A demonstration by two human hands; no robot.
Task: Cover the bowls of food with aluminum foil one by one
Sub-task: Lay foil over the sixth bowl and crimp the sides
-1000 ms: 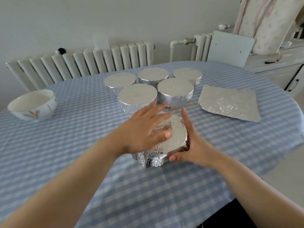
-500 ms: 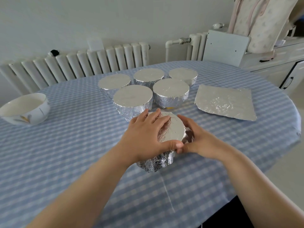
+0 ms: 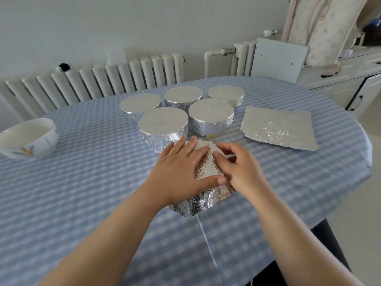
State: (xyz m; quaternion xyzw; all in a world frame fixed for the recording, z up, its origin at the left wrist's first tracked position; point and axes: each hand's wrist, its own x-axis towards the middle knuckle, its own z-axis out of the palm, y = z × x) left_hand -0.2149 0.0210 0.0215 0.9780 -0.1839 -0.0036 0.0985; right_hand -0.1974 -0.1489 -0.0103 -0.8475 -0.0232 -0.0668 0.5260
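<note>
Right hand [image 3: 239,170] shifted onto foil-wrapped bowl [image 3: 204,182], left hand [image 3: 181,172] pressing top

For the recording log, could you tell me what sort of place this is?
Most likely a home dining room or kitchen: a table under a blue checked cloth, a white radiator along the wall, a white cabinet on the right, and foil-covered bowls of food.
</note>
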